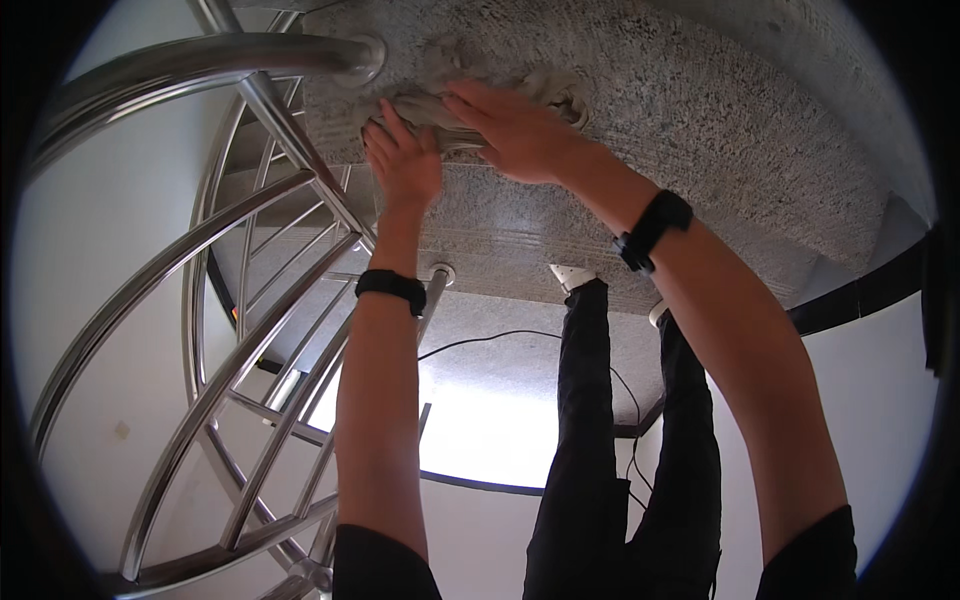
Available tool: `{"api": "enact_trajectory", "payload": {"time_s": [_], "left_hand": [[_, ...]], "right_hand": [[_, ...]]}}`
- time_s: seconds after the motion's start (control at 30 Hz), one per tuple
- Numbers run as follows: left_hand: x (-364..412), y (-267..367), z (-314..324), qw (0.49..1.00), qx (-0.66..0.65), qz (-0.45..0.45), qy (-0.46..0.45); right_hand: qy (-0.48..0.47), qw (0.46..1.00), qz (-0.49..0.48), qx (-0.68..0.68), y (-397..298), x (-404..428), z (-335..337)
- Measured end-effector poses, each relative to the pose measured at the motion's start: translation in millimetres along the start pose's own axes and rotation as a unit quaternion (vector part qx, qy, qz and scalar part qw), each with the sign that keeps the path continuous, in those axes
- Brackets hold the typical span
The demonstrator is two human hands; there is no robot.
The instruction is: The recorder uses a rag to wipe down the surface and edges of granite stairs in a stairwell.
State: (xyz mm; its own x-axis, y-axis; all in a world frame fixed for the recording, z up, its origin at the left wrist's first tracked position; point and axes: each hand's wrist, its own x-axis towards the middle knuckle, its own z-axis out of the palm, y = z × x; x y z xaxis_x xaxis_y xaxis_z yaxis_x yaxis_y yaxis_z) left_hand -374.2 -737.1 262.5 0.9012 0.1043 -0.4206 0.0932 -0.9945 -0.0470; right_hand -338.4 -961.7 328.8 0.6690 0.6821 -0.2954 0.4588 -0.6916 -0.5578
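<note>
A crumpled greyish cloth (pixel 559 91) lies on a speckled stone stair tread (pixel 697 135), close to the tread's front edge. My left hand (pixel 405 154) presses down on the cloth's left end with its fingers spread. Over the cloth's middle is my right hand (pixel 517 135), slightly blurred, palm down and fingers stretched out. Some of the cloth is hidden under both hands; its bunched right end shows beyond my right hand. Each wrist wears a black band.
To the left rises a stainless steel railing (pixel 202 240), its post flange (pixel 367 60) close to the cloth. My feet, in a light shoe (pixel 571 276) and its partner, stand on a lower step. A dark cable (pixel 495 335) runs across the floor behind them.
</note>
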Motion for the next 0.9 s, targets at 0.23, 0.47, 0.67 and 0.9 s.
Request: {"api": "enact_trajectory", "payload": {"time_s": [0.23, 0.47, 0.67, 0.9], "left_hand": [[-13.0, 34.0, -11.9, 0.983, -0.168, -0.06, 0.049], [31.9, -46.4, 13.9, 0.949, -0.111, -0.241, 0.17], [59.5, -23.8, -22.4, 0.946, -0.13, -0.215, 0.203], [48.3, -31.5, -20.4, 0.97, -0.09, -0.157, 0.16]], "right_hand": [[0.004, 0.997, 0.065, -0.047, 33.6, -74.9, 0.8], [0.023, 0.996, 0.079, 0.023, 21.6, -76.3, 17.1], [0.084, 0.994, 0.062, 0.029, 25.4, -73.9, 26.1], [0.113, 0.992, 0.062, 0.011, 26.0, -68.3, 30.6]]}}
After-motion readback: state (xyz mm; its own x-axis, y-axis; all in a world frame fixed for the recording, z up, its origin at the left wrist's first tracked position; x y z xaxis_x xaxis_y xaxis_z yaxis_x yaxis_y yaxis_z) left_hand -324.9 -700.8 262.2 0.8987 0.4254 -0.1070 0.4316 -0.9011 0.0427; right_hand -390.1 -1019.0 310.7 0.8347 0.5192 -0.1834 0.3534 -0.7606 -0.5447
